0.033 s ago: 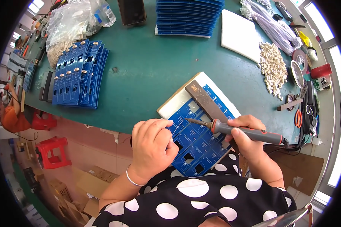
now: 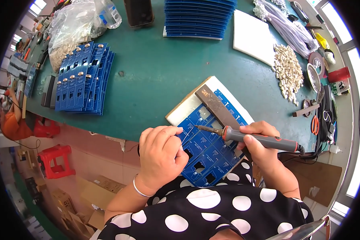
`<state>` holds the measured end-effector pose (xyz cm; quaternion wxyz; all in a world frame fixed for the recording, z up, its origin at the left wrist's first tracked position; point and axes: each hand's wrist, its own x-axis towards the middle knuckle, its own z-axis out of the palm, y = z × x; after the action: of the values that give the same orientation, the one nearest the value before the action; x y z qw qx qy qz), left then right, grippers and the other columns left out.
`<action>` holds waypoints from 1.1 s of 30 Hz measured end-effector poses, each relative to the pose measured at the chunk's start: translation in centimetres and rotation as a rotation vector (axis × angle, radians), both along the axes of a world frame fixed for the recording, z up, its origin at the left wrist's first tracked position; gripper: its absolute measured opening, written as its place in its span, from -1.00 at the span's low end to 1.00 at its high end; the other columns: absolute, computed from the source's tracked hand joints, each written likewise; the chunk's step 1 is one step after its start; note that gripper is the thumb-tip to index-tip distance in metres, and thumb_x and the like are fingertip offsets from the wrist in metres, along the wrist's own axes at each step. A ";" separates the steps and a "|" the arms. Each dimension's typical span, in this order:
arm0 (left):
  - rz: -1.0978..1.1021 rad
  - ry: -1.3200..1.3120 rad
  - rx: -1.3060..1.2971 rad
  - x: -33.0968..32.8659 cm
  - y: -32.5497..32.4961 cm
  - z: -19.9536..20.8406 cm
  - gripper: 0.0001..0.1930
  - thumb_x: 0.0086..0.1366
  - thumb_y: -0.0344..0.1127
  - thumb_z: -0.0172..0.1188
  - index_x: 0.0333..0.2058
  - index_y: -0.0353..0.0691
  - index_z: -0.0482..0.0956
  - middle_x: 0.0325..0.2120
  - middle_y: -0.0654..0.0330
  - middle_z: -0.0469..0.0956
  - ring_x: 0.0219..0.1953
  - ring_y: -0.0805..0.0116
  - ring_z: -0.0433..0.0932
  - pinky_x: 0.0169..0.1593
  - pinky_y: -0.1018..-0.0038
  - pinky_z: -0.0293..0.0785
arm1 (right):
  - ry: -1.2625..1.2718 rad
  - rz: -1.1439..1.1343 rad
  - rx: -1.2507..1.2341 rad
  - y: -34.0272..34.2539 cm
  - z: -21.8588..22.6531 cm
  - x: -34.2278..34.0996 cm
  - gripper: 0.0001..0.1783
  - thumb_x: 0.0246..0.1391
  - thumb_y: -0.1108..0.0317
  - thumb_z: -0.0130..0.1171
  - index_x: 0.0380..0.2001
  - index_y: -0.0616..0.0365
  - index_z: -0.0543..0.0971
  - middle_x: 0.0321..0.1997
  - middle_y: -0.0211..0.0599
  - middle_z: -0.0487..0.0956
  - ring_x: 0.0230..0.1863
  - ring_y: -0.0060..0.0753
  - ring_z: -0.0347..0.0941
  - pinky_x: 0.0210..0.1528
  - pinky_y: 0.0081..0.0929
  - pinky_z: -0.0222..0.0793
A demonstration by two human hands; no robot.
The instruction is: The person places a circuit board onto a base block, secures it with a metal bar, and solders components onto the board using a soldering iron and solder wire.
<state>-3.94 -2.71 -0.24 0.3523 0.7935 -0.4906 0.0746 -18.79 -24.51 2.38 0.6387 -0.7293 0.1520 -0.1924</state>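
My right hand [image 2: 264, 150] is closed around the grey handle of a soldering iron [image 2: 252, 139]. The iron's tip points left, over the upper left part of a blue circuit board [image 2: 206, 150]; whether it touches cannot be told. My left hand [image 2: 160, 154] is curled at the board's left edge, its finger and thumb pinched on a thin silvery solder wire [image 2: 187, 135] that slants toward the tip. Under the board lies a white foam pad [image 2: 179, 116]. A dark metal bar [image 2: 218, 107] rests diagonally across the board, partly behind my right hand.
Fanned blue boards with small connectors [image 2: 82, 82] lie left; a taller board stack [image 2: 200, 20] stands at the back. Right are a white foam sheet [image 2: 250, 36], piled small metal connectors [image 2: 288, 72], white cables [image 2: 288, 30] and orange scissors [image 2: 315, 125]. A person [image 2: 16, 124] sits far left.
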 end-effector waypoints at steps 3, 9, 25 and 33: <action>0.000 -0.013 0.025 -0.1 0.0 0.0 -0.79 -0.13 -0.54 0.19 -0.47 -0.19 0.39 -0.20 0.14 0.60 -0.18 0.09 0.56 -0.05 0.17 0.33 | 0.038 0.012 0.023 0.0 -0.1 0.2 -0.78 0.12 0.40 0.32 -0.25 0.35 0.62 -0.41 -0.14 0.67 -0.48 -0.48 0.62 -0.44 -0.54 0.55; 0.004 -0.026 0.065 -0.2 0.0 -0.1 -0.79 -0.11 -0.51 0.22 -0.44 -0.17 0.42 -0.16 0.17 0.58 -0.12 0.16 0.54 0.00 0.16 0.31 | 0.021 0.024 -0.059 0.0 -0.3 0.3 -0.78 0.11 0.39 0.32 -0.25 0.34 0.63 -0.43 -0.16 0.68 -0.48 -0.50 0.62 -0.44 -0.54 0.54; 0.019 0.008 0.021 0.3 -0.8 -0.3 -0.79 -0.14 -0.56 0.19 -0.49 -0.21 0.37 -0.19 0.11 0.59 -0.22 0.08 0.52 -0.05 0.21 0.32 | 0.036 0.050 -0.086 -0.3 -0.2 1.0 -0.76 0.11 0.34 0.33 -0.26 0.33 0.65 -0.50 -0.23 0.66 -0.51 -0.55 0.59 -0.45 -0.58 0.48; 0.017 -0.020 0.040 0.7 -1.1 -0.3 -0.77 -0.14 -0.52 0.23 -0.44 -0.19 0.42 -0.17 0.18 0.57 -0.24 0.18 0.51 -0.09 0.24 0.34 | 0.032 0.052 -0.130 -0.5 -0.4 1.6 -0.77 0.06 0.34 0.34 -0.29 0.31 0.66 -0.43 -0.21 0.70 -0.47 -0.50 0.60 -0.40 -0.53 0.50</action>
<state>-3.26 -3.83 -0.54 0.3306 0.8038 -0.4887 0.0757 -17.16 -25.00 1.98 0.5924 -0.7758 0.1304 -0.1737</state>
